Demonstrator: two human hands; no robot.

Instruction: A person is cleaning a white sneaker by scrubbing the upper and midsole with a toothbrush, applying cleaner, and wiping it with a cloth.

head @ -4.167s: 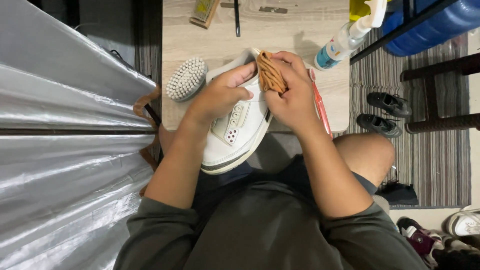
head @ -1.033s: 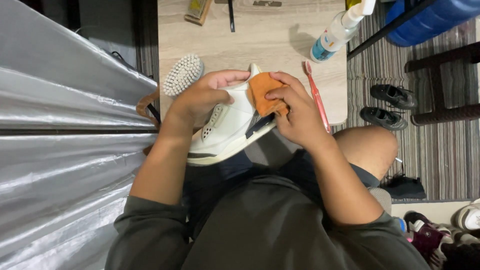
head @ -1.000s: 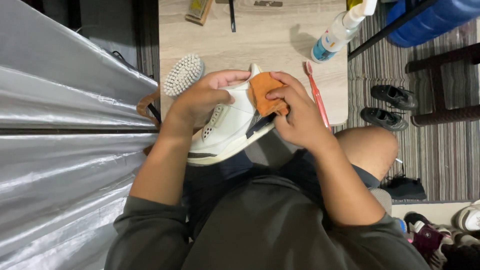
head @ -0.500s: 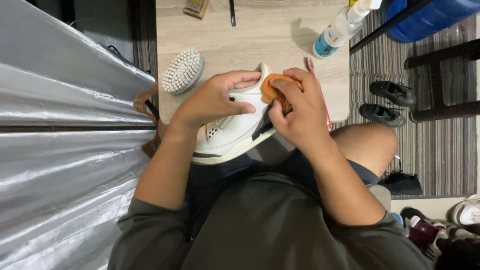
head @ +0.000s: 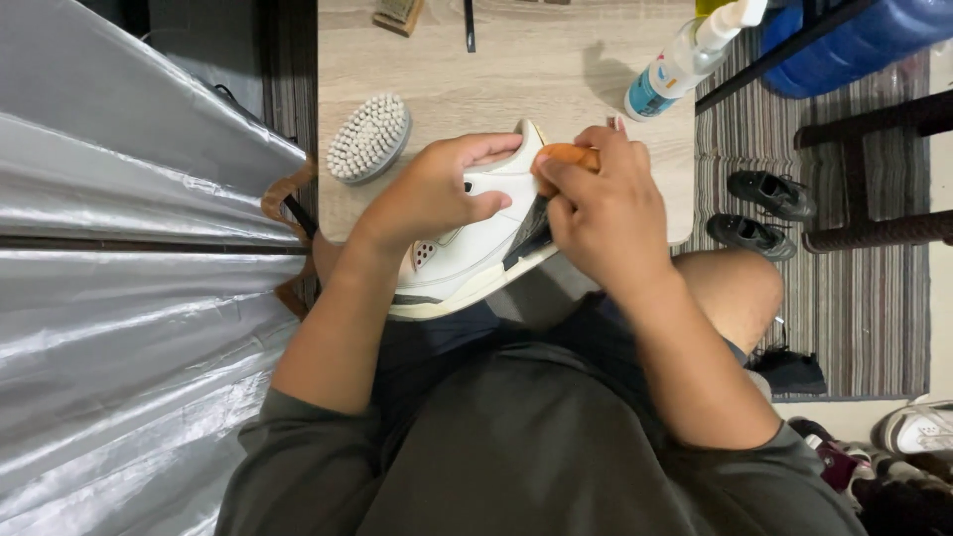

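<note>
Resting over the near edge of a pale wood-grain table (head: 556,79), a white high-top sneaker (head: 467,263) with grey and dark trim is held between both hands above the person's lap. The left hand (head: 432,194) lies across the shoe's upper, its fingers (head: 486,151) curled over the collar and its thumb pressed to the side panel, so that the hand is closed around the shoe. The right hand (head: 606,213) is bunched tightly, its fingers (head: 586,184) pinched on a small orange cloth (head: 566,156) that touches the shoe just beside the left fingertips. Beyond the left fingers, toward the far-left part of the table, a round brush (head: 369,137) lies with its pale bristles turned up, apart from the shoe. Beyond the right fingers, near the table's far-right corner, a clear spray bottle (head: 675,65) with a white trigger head and a blue label lies tilted. A wooden-backed brush (head: 397,14) and a thin dark tool (head: 469,20) sit at the far edge, partly cut off by the frame. To the right of the right hand, on a striped rug (head: 754,129), a pair of black shoes (head: 759,213) stands beside dark furniture legs. Silvery sheeting (head: 129,298) fills the space left of the left arm.
</note>
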